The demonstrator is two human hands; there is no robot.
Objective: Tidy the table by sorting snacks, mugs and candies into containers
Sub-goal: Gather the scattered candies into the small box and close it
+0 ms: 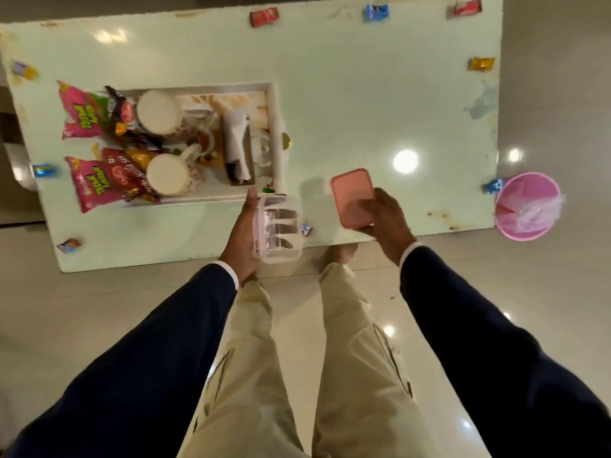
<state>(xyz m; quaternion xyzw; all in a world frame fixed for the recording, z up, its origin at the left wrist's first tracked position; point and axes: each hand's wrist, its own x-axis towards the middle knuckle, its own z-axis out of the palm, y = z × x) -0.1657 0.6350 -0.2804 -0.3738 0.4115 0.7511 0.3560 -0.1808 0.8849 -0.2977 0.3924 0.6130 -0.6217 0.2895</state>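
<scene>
My left hand (243, 233) grips a clear plastic box (279, 228) over the table's near edge, its fingers showing through the wall. My right hand (385, 218) holds the box's pink lid (351, 193) just to the right. A white tray (276, 104) on the table's left holds two white mugs (158, 112) (167, 175), pink and red snack packets (84, 109) and a napkin holder. Wrapped candies lie scattered on the table, among them a red one (263, 16), a blue one (377, 11) and a gold one (482, 63).
The pale green table (380, 94) has a near edge right in front of my legs. A pink bin (525, 206) lined with a plastic bag stands on the floor at the table's right end. More candies sit along the left edge (24, 70) (68, 245). Glossy floor tiles surround the table.
</scene>
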